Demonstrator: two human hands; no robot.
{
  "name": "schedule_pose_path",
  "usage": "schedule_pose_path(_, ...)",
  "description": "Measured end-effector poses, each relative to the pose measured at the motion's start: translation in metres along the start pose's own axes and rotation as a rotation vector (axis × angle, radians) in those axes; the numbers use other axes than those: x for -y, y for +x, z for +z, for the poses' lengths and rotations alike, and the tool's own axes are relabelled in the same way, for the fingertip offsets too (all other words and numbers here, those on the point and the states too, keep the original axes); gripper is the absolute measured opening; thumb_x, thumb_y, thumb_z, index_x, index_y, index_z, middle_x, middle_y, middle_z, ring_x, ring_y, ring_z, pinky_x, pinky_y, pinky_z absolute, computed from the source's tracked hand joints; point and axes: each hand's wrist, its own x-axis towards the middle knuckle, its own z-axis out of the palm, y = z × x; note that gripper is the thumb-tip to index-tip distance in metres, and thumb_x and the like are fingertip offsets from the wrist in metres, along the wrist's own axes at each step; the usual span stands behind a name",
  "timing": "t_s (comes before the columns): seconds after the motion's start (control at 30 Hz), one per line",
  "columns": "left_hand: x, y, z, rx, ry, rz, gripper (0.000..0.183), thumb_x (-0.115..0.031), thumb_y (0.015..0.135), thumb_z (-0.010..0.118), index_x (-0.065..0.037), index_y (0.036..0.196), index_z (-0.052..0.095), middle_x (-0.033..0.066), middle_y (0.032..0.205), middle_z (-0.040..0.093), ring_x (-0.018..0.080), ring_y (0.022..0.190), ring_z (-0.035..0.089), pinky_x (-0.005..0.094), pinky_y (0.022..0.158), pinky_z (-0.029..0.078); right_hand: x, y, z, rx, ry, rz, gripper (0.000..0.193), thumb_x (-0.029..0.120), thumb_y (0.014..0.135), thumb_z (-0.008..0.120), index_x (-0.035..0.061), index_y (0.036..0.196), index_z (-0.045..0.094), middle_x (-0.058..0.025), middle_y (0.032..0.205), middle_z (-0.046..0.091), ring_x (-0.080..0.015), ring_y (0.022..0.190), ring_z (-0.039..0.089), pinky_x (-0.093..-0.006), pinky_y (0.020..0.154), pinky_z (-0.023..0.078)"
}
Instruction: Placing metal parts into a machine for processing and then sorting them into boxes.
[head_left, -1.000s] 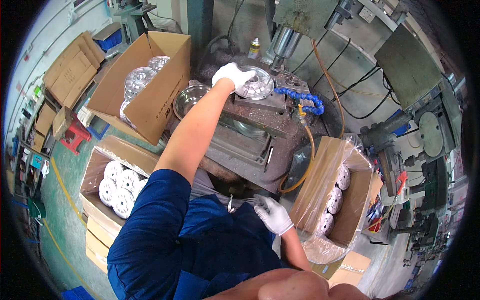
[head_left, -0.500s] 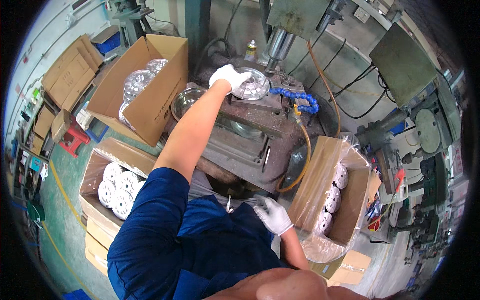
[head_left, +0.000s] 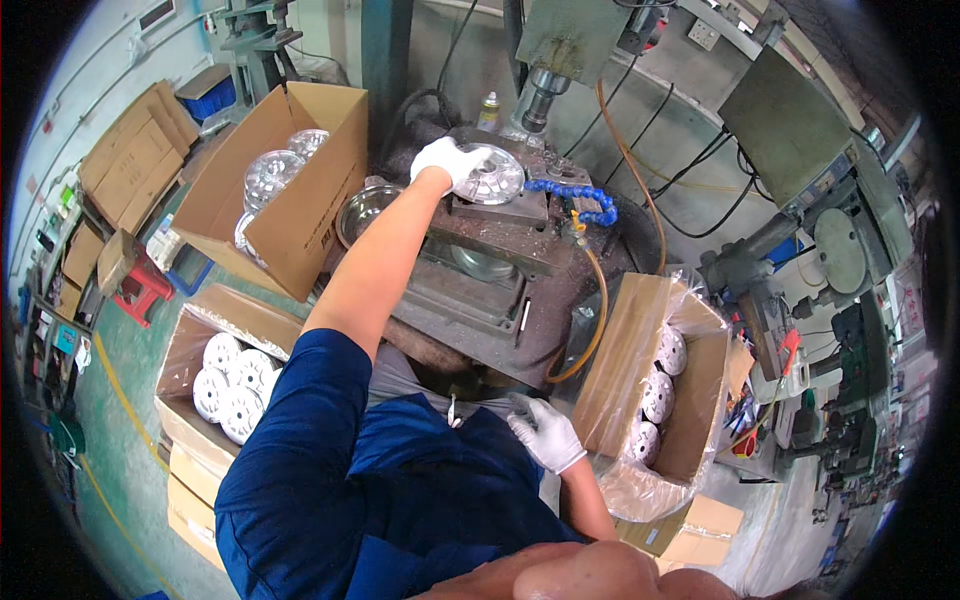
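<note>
My left hand (head_left: 448, 163), in a white glove, grips the left rim of a shiny round metal disc (head_left: 492, 177), thumb on its top face. The disc is at a dark block on the machine bed (head_left: 470, 320), below the drill press spindle (head_left: 543, 98), whose tip stands apart from it. My right hand (head_left: 546, 434), also gloved, is low by my lap, fingers loosely apart with nothing in them. Left of the disc a shiny metal bowl (head_left: 366, 211) stands beside the cardboard box.
An open carton (head_left: 285, 215) with metal discs stands at left; a lower carton (head_left: 240, 320) holds several more. At right is a plastic-lined carton (head_left: 625, 370) of discs. A blue segmented hose (head_left: 590, 195) and a spray can (head_left: 489, 112) are near the spindle.
The spindle has risen away from the disc. My left hand keeps its hold on the rim, and the right hand stays low. The whole view has shifted slightly.
</note>
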Motion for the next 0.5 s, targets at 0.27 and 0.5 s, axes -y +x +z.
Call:
schedule_pose_path(0.27,0.015,0.017,0.016,-0.078,-0.094,-0.046,0.057,-0.046,0.101,0.047,0.002,0.122,0.067,0.0266,0.127,0.064,0.0400,0.121,0.061,0.0431,0.103,0.047,-0.003,-0.004,0.000,-0.003,-0.030,-0.017,0.043,0.030,0.095,0.067,0.0058,0.130,0.063,-0.0205,0.113,0.069,-0.0396,0.104,0.067,-0.0436,0.089,0.054)
schedule_pose_path(0.5,0.022,0.013,0.012,-0.181,-0.089,-0.044,0.049,-0.044,0.100,0.049,-0.003,0.118,0.069,0.0242,0.124,0.066,0.0407,0.118,0.062,0.0457,0.101,0.049,-0.003,0.001,0.001,0.030,-0.054,0.007,0.043,0.032,0.095,0.066,0.0065,0.130,0.063,-0.0212,0.112,0.069,-0.0403,0.104,0.067,-0.0446,0.089,0.054)
